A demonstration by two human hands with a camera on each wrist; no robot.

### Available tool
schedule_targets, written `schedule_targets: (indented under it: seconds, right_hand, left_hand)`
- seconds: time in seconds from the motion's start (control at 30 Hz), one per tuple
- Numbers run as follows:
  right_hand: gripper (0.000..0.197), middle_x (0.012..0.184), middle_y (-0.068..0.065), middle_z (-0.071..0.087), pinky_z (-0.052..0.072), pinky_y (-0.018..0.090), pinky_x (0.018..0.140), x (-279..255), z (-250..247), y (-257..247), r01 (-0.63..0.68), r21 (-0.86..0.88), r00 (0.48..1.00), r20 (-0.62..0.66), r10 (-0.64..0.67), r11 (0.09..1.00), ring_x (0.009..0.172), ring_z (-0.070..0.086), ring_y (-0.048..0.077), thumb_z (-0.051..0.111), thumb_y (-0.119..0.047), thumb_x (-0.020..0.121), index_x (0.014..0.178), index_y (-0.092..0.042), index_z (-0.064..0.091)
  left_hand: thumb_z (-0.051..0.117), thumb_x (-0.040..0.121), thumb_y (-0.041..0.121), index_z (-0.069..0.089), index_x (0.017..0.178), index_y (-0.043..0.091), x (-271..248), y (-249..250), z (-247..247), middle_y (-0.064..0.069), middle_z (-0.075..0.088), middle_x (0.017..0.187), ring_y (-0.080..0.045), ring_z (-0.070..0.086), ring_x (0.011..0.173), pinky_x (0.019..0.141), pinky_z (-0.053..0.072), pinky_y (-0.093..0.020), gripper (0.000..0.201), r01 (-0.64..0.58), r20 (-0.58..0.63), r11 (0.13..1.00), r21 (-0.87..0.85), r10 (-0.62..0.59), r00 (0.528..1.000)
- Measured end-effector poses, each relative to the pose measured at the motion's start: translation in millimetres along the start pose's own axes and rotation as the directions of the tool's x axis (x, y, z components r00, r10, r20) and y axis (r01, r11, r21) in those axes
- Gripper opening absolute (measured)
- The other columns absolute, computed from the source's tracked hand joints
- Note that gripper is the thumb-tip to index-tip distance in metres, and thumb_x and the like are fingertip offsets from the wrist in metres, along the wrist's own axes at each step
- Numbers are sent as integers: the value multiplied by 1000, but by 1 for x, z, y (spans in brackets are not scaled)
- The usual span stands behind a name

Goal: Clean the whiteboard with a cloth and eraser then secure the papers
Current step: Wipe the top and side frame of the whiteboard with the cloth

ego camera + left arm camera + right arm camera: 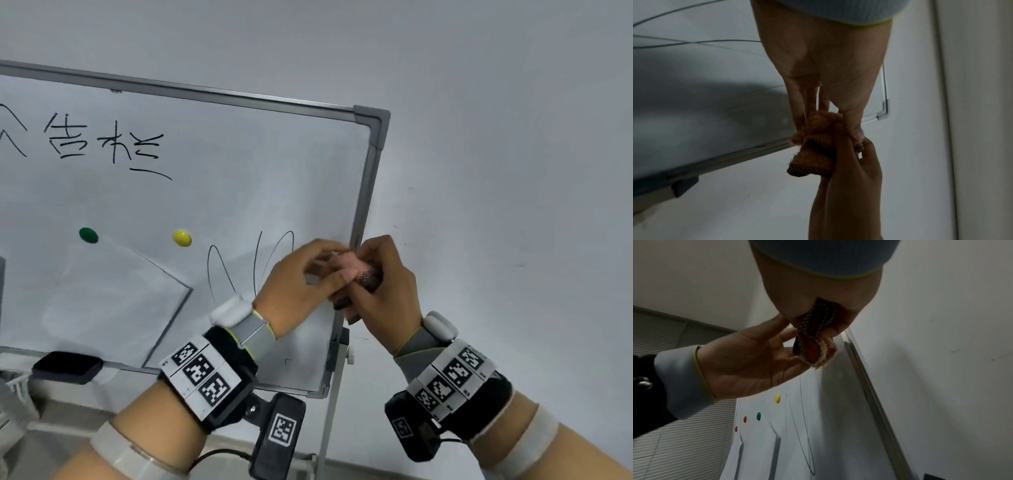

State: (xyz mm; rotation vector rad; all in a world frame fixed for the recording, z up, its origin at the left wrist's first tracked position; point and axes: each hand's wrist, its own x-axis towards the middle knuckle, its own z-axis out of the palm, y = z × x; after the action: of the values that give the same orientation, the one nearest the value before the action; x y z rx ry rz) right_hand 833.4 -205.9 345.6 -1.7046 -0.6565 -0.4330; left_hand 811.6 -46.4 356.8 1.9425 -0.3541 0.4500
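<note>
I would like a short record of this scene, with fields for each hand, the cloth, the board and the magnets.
left hand: fingertips pinch the cloth
right hand: grips the cloth
cloth: pink, folded, off the board
whiteboard: marker writing and loops not yet wiped
green magnet: on the paper's top edge
yellow magnet: on the board
eraser: on the tray

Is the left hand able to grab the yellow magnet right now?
Probably not just yet. The left hand is busy pinching the cloth together with the right hand. The yellow magnet sits uncovered on the whiteboard nearby, so once it lets go, the way looks free.
</note>
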Motion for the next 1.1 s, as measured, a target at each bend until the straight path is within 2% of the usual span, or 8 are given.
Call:
schedule_targets:
  seconds: [0.23,0.4,0.5,0.63,0.7,0.83,1.03,1.1]
  right_hand:
    - [31,99,4,72,59,34,76,-2,-9,23,17,49,991,134,-24,999,91,70,21,72,-6,85,112,-15,61]
    - [21,92,10,62,58,34,68,19,-17,59,-71,89,993,-85,79,994,83,66,23,66,-11,92,111,-14,56]
    - [29,100,1,63,50,13,67,36,-15,73,-29,-12,1000,0,29,1000,85,63,6,69,-22,91,118,-22,58]
    - [22,89,-8,70,57,27,75,46,-9,80,-34,25,999,28,33,999,83,66,6,70,-20,88,109,-26,65]
    - [19,82,-14,68,53,18,75,49,-10,83,-24,31,999,33,23,999,78,64,-2,69,-15,89,102,-28,67]
    - [27,81,-19,65,45,3,71,53,-16,90,-7,115,997,80,-2,993,73,61,-12,67,-4,88,99,-29,67]
    - [41,110,-1,74,54,23,87,58,-23,99,0,162,981,192,-31,987,98,70,12,54,0,85,119,-15,69]
    - [44,110,-1,74,53,21,85,60,-24,100,26,157,977,204,-58,987,96,69,13,56,4,85,120,-17,69]
  left_hand:
    - [76,79,2,67,102,15,-2,-24,-3,1,74,96,-17,72,87,81,57,-28,28,91,-170,989,-113,-110,979]
    - [68,76,-3,63,89,25,-2,-29,13,-2,70,92,-21,66,82,74,54,-33,32,60,-342,996,-62,-78,936]
    - [66,77,2,56,92,28,1,-24,28,6,66,95,-13,61,83,68,49,-26,32,48,-462,998,27,-30,887]
    - [64,75,19,60,92,31,5,-23,43,18,65,93,-17,48,99,81,45,-36,22,140,-559,915,379,105,823]
    - [65,75,27,65,92,29,9,-22,51,16,64,93,-18,48,95,80,44,-38,17,154,-564,845,512,195,803]
    - [73,80,17,70,95,21,19,-17,68,5,59,96,-5,55,77,67,49,-19,15,114,-571,860,497,226,789]
    - [76,82,23,69,91,19,37,-3,75,4,63,89,-7,57,77,68,51,-25,12,112,-634,882,458,236,737]
    - [76,82,24,69,89,19,45,0,73,4,64,87,-5,55,76,68,48,-23,11,118,-632,872,476,245,735]
